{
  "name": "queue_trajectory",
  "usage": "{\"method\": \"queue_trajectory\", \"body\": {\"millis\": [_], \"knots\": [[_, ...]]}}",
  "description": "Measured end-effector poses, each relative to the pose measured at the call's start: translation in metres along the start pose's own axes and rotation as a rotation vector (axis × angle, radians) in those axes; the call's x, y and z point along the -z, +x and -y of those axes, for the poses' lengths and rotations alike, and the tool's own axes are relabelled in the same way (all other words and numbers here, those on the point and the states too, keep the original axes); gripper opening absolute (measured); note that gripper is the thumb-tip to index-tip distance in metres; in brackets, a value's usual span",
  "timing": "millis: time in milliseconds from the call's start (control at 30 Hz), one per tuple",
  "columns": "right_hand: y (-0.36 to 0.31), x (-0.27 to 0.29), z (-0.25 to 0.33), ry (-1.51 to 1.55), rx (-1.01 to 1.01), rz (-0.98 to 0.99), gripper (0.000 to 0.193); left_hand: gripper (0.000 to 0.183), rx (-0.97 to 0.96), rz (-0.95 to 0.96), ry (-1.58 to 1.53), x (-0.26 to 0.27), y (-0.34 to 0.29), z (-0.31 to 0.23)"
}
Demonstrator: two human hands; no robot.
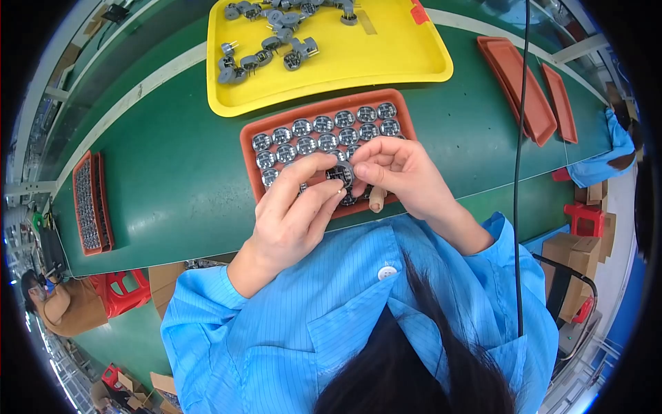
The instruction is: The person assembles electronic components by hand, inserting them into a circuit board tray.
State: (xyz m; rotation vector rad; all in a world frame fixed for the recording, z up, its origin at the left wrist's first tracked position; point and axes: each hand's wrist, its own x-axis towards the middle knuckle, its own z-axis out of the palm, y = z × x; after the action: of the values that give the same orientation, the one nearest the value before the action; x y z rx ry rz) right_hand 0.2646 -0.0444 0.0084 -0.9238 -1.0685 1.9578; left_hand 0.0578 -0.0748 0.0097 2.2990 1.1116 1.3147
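Between the fingertips of both hands is a small round dark part with a grey rim (340, 172), held over the orange tray (409, 119). My left hand (286, 214) pinches it from the left with thumb and fingers. From the right, my right hand (403, 176) grips its edge between thumb and forefinger, and one lower finger has a tan wrap (376, 200). Rows of round, shiny, clear-topped pieces (323, 124) fill the visible part of the tray. My hands hide the tray's near rows.
Beyond the tray, a yellow tray (386, 58) carries several grey round parts with pins (293, 58). Orange trays (514, 90) lie at the right, and filled ones (93, 203) at the left. A black cable (520, 172) hangs on the right. Other people sit at both sides.
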Motion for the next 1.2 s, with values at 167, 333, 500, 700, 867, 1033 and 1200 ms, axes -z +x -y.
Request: {"method": "queue_trajectory", "body": {"millis": [167,333,500,700,867,1033,1200], "knots": [[0.001,-0.006,0.008,-0.057,-0.015,0.008,0.017,0.02,-0.088,0.016,0.094,0.004,0.008,-0.003],[0.01,-0.014,0.023,-0.004,0.196,0.105,0.02,0.013,0.22,-0.185,-0.466,0.006,0.022,-0.001],[-0.005,0.063,0.036,-0.492,0.404,-0.434,0.016,0.014,0.195,0.149,-0.142,0.019,0.008,0.011],[-0.001,0.174,0.032,-1.34,0.673,-0.9,0.023,0.014,0.065,0.286,0.197,0.007,0.002,0.011],[-0.021,0.147,0.022,-1.144,0.637,-0.835,0.024,0.015,0.045,0.285,0.188,0.011,0.005,0.013],[-0.013,0.054,0.013,-1.152,0.74,-0.287,0.016,0.014,0.074,0.302,0.153,0.006,0.004,0.017],[0.014,0.009,-0.001,-1.289,0.736,0.117,0.023,0.014,0.062,0.27,0.152,0.005,-0.001,0.019]]}}
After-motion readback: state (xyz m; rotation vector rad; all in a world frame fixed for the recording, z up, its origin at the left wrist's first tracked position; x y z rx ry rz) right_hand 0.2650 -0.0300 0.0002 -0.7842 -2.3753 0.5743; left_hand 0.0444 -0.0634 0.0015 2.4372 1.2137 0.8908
